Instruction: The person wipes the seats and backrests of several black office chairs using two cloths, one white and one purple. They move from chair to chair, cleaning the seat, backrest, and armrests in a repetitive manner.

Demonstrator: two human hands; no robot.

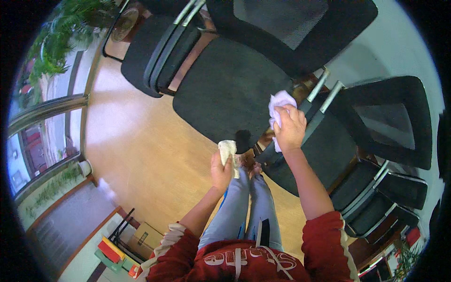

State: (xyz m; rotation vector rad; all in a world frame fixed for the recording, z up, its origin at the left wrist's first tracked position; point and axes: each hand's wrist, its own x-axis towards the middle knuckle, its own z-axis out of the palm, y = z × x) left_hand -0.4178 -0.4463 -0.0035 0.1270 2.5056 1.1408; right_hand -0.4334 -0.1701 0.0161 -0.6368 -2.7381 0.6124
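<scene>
My right hand (290, 128) is closed around a crumpled pale lilac cloth (280, 102), by the metal-and-black armrests between two black chairs. In my left hand (222, 171) is a folded cream cloth (227, 149), held over the wooden floor near the front edge of the middle chair. That chair's dark padded seat (229, 88) lies before me, with its mesh backrest (282, 21) at the top. Whether the lilac cloth touches the armrest (310, 114) cannot be told.
Another black chair (141, 60) stands to the left, and more chairs (366, 194) line the wall on the right. A potted palm (60, 42) is at the upper left by the window. A cardboard box (146, 239) lies at the lower left, beside colored items.
</scene>
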